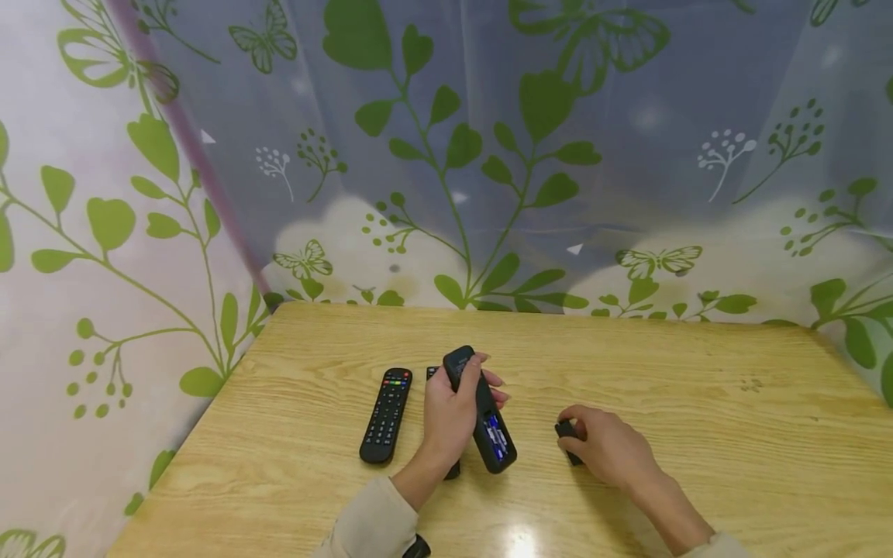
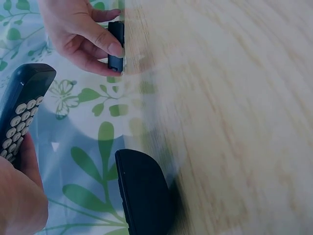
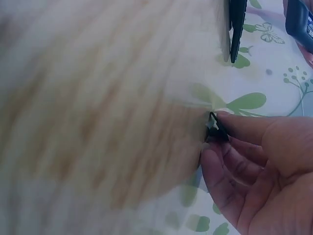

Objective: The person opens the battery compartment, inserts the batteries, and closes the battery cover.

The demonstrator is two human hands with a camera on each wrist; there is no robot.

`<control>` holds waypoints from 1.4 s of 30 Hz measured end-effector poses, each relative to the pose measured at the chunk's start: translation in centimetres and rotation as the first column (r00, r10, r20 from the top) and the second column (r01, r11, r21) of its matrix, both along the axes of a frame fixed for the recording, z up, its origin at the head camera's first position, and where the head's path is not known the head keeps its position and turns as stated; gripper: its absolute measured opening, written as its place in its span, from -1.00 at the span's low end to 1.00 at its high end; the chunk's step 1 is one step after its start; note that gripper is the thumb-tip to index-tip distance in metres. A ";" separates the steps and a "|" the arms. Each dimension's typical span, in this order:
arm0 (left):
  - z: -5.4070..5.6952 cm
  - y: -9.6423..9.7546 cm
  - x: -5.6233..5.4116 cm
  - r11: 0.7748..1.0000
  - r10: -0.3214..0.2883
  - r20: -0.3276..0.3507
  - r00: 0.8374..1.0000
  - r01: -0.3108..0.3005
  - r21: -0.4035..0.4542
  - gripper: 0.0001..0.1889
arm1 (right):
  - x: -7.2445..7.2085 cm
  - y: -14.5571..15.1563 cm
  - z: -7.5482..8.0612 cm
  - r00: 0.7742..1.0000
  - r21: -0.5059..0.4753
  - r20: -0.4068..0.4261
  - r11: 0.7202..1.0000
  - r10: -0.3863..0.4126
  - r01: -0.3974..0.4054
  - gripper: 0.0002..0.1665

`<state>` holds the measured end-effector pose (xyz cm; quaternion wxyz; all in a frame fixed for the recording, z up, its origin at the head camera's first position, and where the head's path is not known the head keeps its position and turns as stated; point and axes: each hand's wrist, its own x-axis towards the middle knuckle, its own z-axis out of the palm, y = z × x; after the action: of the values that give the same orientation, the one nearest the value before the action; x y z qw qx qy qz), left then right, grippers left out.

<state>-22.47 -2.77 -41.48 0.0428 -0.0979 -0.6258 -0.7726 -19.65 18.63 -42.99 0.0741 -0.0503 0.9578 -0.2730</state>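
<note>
My left hand holds a black remote control above the table, its back turned up. The battery bay at its near end is uncovered, and blue-and-silver batteries lie inside. White round buttons on the underside of this remote control face down in the left wrist view. To the right, my right hand pinches a small black battery cover between thumb and fingers, at the tabletop. The right wrist view shows the battery cover edge-on, partly hidden by the fingertips.
A second black remote control lies button side up on the wooden table, left of my left hand. Another remote control lies beneath that hand, mostly hidden. A leaf-and-butterfly patterned curtain hangs behind the table.
</note>
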 end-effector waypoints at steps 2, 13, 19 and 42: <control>0.0 0.0 0.0 1.000 -0.007 0.003 1.000 0.007 0.006 -0.59 | 0.1 0.0 0.0 1.000 -0.024 0.013 1.000 -0.005 0.006 -0.63; 0.0 0.2 0.0 0.999 -0.031 0.013 0.999 0.031 0.022 -0.60 | 0.0 0.7 0.7 0.999 -0.167 -0.036 0.985 -0.037 0.031 -0.76; 0.0 0.1 -0.1 0.999 -0.029 0.015 0.999 0.029 0.026 -0.58 | 0.1 0.8 1.1 0.992 -0.223 -0.116 0.975 -0.048 0.021 -0.81; 0.1 0.3 0.1 0.999 -0.025 0.052 0.998 0.024 0.027 -0.58 | 2.0 -2.2 4.5 0.989 -0.677 -0.149 0.731 -0.019 -0.087 -0.79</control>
<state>-22.38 -2.48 -41.35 0.0184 -0.0848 -0.6150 -0.7837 -17.63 16.46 -38.52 -0.0146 -0.1113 0.7928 -0.5990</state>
